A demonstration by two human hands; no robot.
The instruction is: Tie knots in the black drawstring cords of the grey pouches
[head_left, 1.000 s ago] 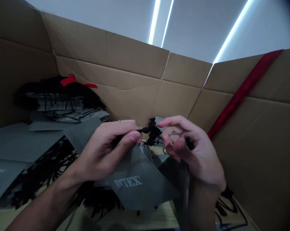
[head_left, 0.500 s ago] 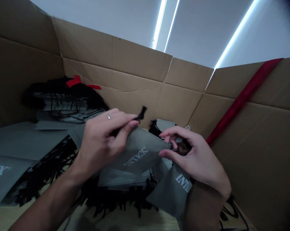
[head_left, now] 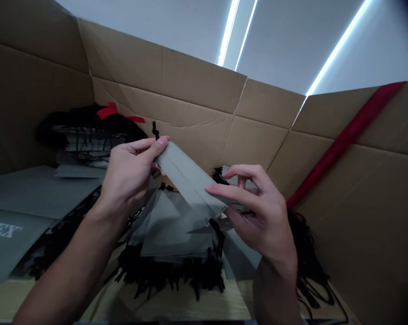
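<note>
A grey drawstring pouch [head_left: 190,176] is stretched at a slant between my two hands, its plain side showing. My left hand [head_left: 129,169] pinches its upper left end between thumb and fingers, and a knotted black cord end sticks up above the grip. At the lower right end, my right hand [head_left: 263,210] grips the pouch, the forefinger lying on the cloth and the thumb partly hidden. Beneath it lies a stack of similar grey pouches [head_left: 177,232] with black cord ends fringing its front edge. Another grey pouch [head_left: 241,255] lies partly under my right hand.
Tall cardboard walls [head_left: 163,95] enclose the work surface [head_left: 224,304]. More grey pouches [head_left: 24,192] lie at left, with a bundle tied by red ribbon [head_left: 107,110] behind. A dark red strap [head_left: 346,144] crosses the right wall; black cords [head_left: 308,262] lie below.
The held pouch has turned from its INTEX-printed side to a plain side, now narrower and slanted. My left hand has moved left and up. A printed pouch beneath my right hand no longer shows.
</note>
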